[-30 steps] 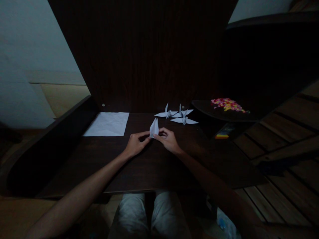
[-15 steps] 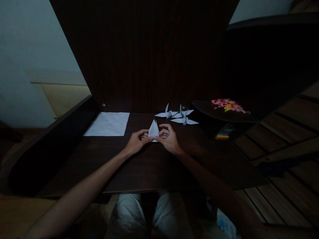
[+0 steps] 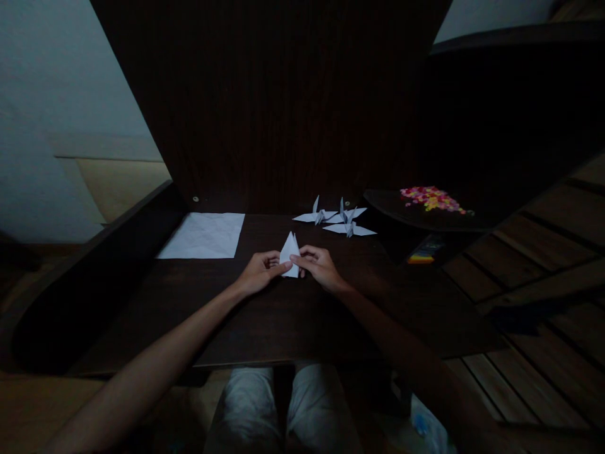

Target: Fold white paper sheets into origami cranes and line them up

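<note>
Between my two hands is a piece of folded white paper [image 3: 288, 247], kite-shaped with two narrow points at the top. My left hand [image 3: 261, 272] pinches its left side, the thumb lying across the front near the bottom. From the right, my right hand [image 3: 320, 266] grips it too, thumb on the front face and fingers behind the right edge. Some of the fingers are hidden by the paper. Just beyond my right hand, a few folded paper cranes [image 3: 350, 229] with spread wings rest on the dark desk [image 3: 265, 328].
A creased white sheet of paper [image 3: 203, 236] lies at the desk's back left, by a low side wall [image 3: 94, 271]. On the right, a raised dark shelf [image 3: 401, 217] carries a pile of small pink and yellow pieces [image 3: 432, 198]. An upright panel [image 3: 283, 107] closes the back.
The folded paper has come slightly lower and turned a little. My right thumb has moved up on its front, and my right fingers have curled in closer behind it.
</note>
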A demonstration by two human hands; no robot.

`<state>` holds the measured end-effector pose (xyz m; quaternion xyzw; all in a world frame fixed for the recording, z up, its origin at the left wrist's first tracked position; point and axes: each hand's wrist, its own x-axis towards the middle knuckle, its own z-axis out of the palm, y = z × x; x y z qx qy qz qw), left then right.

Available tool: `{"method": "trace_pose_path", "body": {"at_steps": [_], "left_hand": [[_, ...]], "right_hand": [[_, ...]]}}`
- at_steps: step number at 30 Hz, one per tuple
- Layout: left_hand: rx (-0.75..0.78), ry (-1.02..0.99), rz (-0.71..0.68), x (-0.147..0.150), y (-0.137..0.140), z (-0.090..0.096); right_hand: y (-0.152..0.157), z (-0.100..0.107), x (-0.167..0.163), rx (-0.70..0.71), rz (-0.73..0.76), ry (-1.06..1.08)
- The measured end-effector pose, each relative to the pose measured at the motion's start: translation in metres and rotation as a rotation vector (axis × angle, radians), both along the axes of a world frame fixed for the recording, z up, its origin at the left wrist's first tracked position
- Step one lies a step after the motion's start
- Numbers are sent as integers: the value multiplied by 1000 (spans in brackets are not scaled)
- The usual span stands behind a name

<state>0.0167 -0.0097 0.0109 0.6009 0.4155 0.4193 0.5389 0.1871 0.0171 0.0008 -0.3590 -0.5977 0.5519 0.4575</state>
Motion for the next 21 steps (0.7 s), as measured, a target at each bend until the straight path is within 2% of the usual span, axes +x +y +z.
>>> {"method": "trace_pose_path", "body": {"at_steps": [6, 14, 17, 21], "left_hand": [[33, 84, -92, -3, -1, 2], [-58, 69, -234, -3, -2, 2], [-29, 85, -212, -3, -3, 2], [-9, 18, -108, -3, -1, -1]], "right_hand": [[-1, 0, 3, 29, -39, 23], [0, -1, 4, 80, -40, 48], [1, -1, 4, 93, -45, 37], [1, 1, 4, 55, -70, 33]]}}
